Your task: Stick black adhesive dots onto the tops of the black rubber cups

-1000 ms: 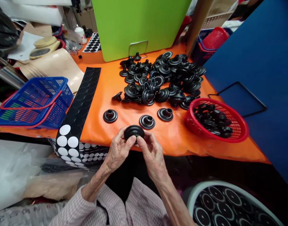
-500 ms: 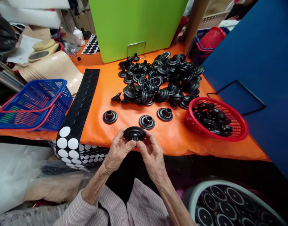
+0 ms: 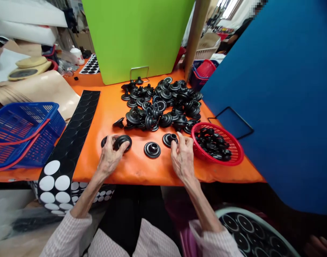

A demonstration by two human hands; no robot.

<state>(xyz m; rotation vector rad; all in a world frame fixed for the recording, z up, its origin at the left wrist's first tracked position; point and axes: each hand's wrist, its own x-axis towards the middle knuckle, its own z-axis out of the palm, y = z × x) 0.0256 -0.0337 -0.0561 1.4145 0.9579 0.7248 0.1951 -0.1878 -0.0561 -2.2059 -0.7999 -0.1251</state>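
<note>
My left hand [image 3: 110, 157] is closed on a black stepped disc [image 3: 124, 142], thumb in front at its rim. Partly hidden behind those fingers, a second black disc [image 3: 104, 142] lies on the orange table. My right hand [image 3: 182, 153] is at the right side of a black disc with an upright stem [image 3: 168, 139]. Its thumb and forefinger are apart beside the stem; whether they touch it is hard to tell. Between the hands, another stemmed disc [image 3: 152, 149] sits stem up on the table.
A heap of black discs [image 3: 163, 103] covers the table's back middle. On the right stands a red basket [image 3: 237, 151] of small black parts, beside a blue board [image 3: 273, 107]. To the left are a strip of round black stickers [image 3: 80, 125] and a blue basket [image 3: 52, 125].
My hands, together on one black disc before, have parted. My left hand has carried that disc left; my right hand has let go and moved right to a stemmed disc. The view has shifted right.
</note>
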